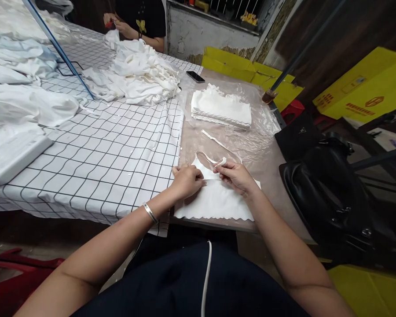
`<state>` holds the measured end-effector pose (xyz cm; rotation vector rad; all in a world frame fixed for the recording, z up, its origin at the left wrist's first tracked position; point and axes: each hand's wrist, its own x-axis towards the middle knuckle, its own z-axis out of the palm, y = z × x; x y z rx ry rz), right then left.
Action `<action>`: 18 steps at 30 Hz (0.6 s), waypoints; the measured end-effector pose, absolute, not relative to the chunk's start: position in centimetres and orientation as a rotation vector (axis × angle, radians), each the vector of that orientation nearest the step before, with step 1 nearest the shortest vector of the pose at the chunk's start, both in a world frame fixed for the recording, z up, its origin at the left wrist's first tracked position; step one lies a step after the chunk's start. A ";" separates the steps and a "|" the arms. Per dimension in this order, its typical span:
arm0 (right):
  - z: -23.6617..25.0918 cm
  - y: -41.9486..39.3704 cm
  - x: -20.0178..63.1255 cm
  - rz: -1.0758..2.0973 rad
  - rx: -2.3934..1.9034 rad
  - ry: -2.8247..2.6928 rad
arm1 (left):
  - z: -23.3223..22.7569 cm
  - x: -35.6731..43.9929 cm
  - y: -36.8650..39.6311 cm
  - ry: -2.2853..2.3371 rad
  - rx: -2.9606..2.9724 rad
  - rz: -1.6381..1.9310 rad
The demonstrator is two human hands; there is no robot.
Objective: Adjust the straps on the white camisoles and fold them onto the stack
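White garment [218,200] lies flat on the tabletop [270,167] at my six o'clock, my left hand [186,180] pressing its top edge with fingers together while my right hand [236,176] pinches its strap [219,163]; folding neatly, I judge, needs edges kept aligned.

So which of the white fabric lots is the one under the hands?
The single flat piece with the scalloped edge at the table's near edge; both hands press on it. The folded stack and loose heap lie farther back, untouched.
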<state>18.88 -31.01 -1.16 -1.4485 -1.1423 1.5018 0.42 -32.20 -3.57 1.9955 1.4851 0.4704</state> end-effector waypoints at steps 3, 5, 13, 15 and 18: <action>-1.5 -31.2 18.2 1.457 -1.467 -1.195 | -3.6 0.3 -32.4 1.469 1.958 0.515; -1.8 -31.4 17.8 1.421 -1.470 -1.286 | -3.8 0.3 -32.5 1.451 1.950 0.539; -3.6 -31.4 17.0 1.202 -1.477 -1.616 | -3.9 0.1 -32.5 1.431 1.910 0.551; -3.8 -31.5 16.9 1.143 -1.488 -1.649 | -3.8 0.1 -32.5 1.424 1.896 0.539; -3.7 -31.7 16.7 1.090 -1.480 -1.675 | -3.6 0.0 -32.5 1.430 1.878 0.521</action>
